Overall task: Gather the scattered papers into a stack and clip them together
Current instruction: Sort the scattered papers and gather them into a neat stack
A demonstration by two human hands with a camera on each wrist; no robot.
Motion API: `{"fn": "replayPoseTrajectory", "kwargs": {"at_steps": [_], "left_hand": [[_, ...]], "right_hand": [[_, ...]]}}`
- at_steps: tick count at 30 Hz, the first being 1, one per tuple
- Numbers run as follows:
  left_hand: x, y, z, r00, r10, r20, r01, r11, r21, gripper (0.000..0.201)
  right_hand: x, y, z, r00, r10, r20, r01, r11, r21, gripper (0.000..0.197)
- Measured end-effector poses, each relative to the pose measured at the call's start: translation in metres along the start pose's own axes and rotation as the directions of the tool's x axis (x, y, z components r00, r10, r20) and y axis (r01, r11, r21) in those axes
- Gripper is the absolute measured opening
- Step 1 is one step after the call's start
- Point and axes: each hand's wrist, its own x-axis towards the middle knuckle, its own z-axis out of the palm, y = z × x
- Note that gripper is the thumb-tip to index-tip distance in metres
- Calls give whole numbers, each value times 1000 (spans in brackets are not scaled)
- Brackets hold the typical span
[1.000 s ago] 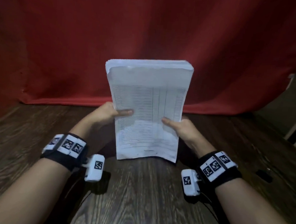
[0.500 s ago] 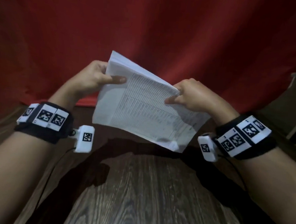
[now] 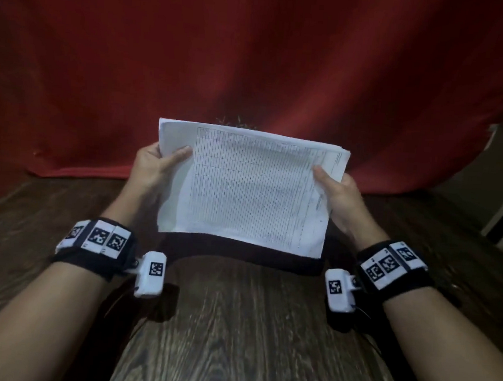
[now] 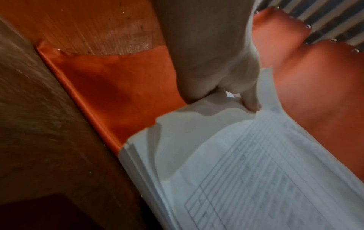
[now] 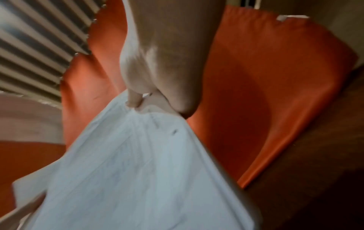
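The stack of papers (image 3: 246, 187), printed table facing up, is held landscape above the wooden bench (image 3: 248, 339), the left hand (image 3: 153, 165) gripping its left edge and the right hand (image 3: 338, 193) gripping its right edge, thumbs on top.

Black wristbands (image 3: 97, 248), white coded tags.
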Motion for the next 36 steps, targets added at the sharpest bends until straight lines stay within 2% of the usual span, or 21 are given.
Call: {"fn": "replayPoseTrajectory", "kwargs": {"at_steps": [2,4,6,9,15,19,21,24,25,26,27,29,30,31,32,34,35,36], "left_hand": [[0,-6,0,1000,6,-27,-6,1000,4,10],[3,-15,-6,1000,12,-20,-11,998,54,17],[0,-29,-11,999,-51,10,50,996,78,25],[-11,-50,-12,965,-242,104,235,969,75,32],[-13,-52,-12,974,-198,112,197,980,15,25],[-11,-60,-23,923,-316,218,281,943,177,33],[-6,-54,-30,932,-323,165,294,939,180,30],[10,-36,-38,973,-232,-12,227,938,263,66],[15,-26,-36,981,-176,-84,195,894,403,76],[18,-16,-33,988,-95,-121,148,797,586,89],[19,-4,-26,996,-7,-86,68,676,734,102],[15,25,-3,982,112,149,-185,476,860,119],[11,42,10,948,125,293,-318,423,848,119],[10,56,21,908,97,407,-408,420,811,109],[8,71,31,888,32,459,-422,453,785,88],[8,91,41,879,-116,462,-322,571,755,24],[10,95,40,876,-138,463,-276,643,714,7],[10,97,38,875,-128,468,-249,708,660,8]], "right_hand": [[1,4,9,987,-124,-104,112,986,-122,32],[3,9,13,981,-163,-102,146,977,-154,32],[6,20,8,993,-102,-67,90,983,-162,32],[9,43,-3,997,65,33,-55,972,-227,33],[7,48,-11,995,86,41,-78,982,-172,32],[7,58,-23,960,243,138,-185,922,-340,34],[5,50,-26,959,240,149,-170,911,-376,33],[2,21,-22,974,165,153,-78,884,-460,26],[3,9,-19,976,140,169,-35,860,-510,23],[3,-5,-14,974,119,193,15,816,-578,19],[5,-19,-7,970,104,219,67,754,-654,18],[7,-51,13,953,96,286,169,615,-770,21],[6,-67,27,940,95,328,226,547,-806,21],[5,-83,39,925,89,369,284,482,-829,21],[2,-98,52,912,85,400,330,426,-842,21],[-6,-126,67,900,79,429,378,346,-859,20],[-8,-137,68,899,65,433,387,347,-854,17],[-9,-145,65,896,42,442,393,388,-834,14]]}}
